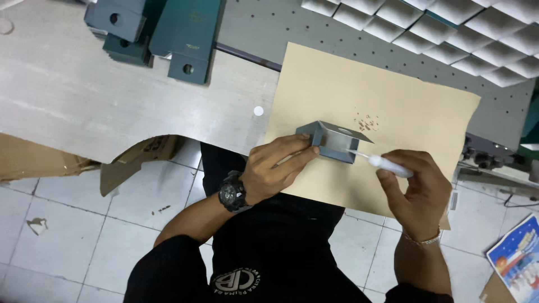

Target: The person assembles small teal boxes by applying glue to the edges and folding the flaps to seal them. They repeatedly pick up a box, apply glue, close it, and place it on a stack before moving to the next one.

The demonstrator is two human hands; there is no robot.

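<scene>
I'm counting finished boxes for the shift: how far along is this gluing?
Done: assembled white boxes fill the far corner. In hand: the left hand steadies a grey box on tan paper; the right hand holds a white applicator at its flap. Left: flat teal blanks wait stacked.

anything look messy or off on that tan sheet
Yes: dark specks are scattered on the tan sheet just behind the small grey box, like dried drips. The left hand holds the box; the right hand points a white applicator at it.
</scene>
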